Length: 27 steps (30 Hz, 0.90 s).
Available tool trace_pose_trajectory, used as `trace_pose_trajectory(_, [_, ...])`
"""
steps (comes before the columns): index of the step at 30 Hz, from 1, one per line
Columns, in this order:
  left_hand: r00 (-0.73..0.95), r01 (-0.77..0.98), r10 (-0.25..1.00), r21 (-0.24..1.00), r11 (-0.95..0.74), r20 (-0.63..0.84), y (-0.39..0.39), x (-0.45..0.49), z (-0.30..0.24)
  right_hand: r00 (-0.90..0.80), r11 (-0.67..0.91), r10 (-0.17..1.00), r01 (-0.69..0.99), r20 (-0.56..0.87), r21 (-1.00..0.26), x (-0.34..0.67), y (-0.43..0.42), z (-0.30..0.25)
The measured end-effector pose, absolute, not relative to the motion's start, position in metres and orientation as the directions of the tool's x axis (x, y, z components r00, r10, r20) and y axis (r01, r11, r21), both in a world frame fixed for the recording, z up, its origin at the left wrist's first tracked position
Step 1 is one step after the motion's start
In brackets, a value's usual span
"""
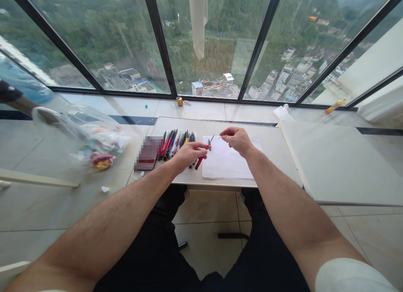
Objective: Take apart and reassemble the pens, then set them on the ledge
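Note:
My left hand is closed around a red pen over the left part of the white paper. A thin dark rod slants up from that hand toward the right; I cannot tell whether it belongs to the pen. My right hand pinches a small, thin, light piece just above the paper, too small to name. A short gap separates the two hands. Left of my left hand, several pens lie side by side in a row, some red, some clear, some dark.
A dark reddish-brown, partly blurred flat item lies at the left of the white table. Beyond it hangs a clear plastic bag of wrappers. A second white tabletop adjoins on the right. A small can stands by the window.

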State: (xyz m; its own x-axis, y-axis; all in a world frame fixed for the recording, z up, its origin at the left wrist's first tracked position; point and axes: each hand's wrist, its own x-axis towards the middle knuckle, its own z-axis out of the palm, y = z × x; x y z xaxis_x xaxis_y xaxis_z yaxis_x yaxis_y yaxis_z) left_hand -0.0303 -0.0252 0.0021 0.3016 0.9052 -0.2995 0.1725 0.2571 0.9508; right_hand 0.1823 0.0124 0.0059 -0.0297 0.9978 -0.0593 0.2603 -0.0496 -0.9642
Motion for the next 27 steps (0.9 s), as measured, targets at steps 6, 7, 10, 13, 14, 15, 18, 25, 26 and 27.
trace_pose_trajectory(6, [0.364,0.185,0.88,0.95,0.253,-0.306,-0.027,-0.025,0.004,-0.03,-0.025,0.999,0.112,-0.028,-0.993,0.198,0.007,0.018])
trace_pose_trajectory(7, [0.371,0.184,0.877,0.95,0.254,-0.306,-0.027,-0.024,0.004,-0.036,-0.024,0.999,0.11,-0.029,-0.994,0.199,0.006,0.018])
trace_pose_trajectory(10, [0.383,0.192,0.872,0.949,0.249,-0.306,-0.028,-0.022,0.004,-0.054,-0.032,0.998,0.106,-0.038,-0.994,0.202,0.003,0.018])
trace_pose_trajectory(13, [0.381,0.205,0.871,0.947,0.248,-0.311,-0.029,-0.019,0.005,-0.071,-0.04,0.996,0.096,-0.047,-0.995,0.204,0.0,0.019])
trace_pose_trajectory(14, [0.381,0.209,0.87,0.946,0.249,-0.313,-0.029,-0.019,0.006,-0.074,-0.043,0.996,0.094,-0.05,-0.995,0.204,0.0,0.02])
trace_pose_trajectory(15, [0.38,0.213,0.869,0.944,0.251,-0.316,-0.029,-0.018,0.006,-0.076,-0.046,0.996,0.096,-0.054,-0.994,0.205,-0.001,0.021])
trace_pose_trajectory(18, [0.382,0.219,0.866,0.942,0.255,-0.323,-0.03,-0.016,0.008,-0.075,-0.056,0.995,0.112,-0.065,-0.992,0.205,-0.002,0.023])
trace_pose_trajectory(25, [0.392,0.227,0.86,0.941,0.253,-0.326,-0.031,-0.015,0.008,-0.115,-0.066,0.99,0.12,-0.08,-0.991,0.204,-0.004,0.024])
trace_pose_trajectory(26, [0.393,0.229,0.86,0.941,0.251,-0.325,-0.031,-0.015,0.008,-0.122,-0.069,0.989,0.12,-0.084,-0.99,0.204,-0.004,0.024])
trace_pose_trajectory(27, [0.395,0.232,0.859,0.94,0.25,-0.325,-0.031,-0.016,0.008,-0.128,-0.072,0.988,0.12,-0.088,-0.99,0.203,-0.004,0.024])
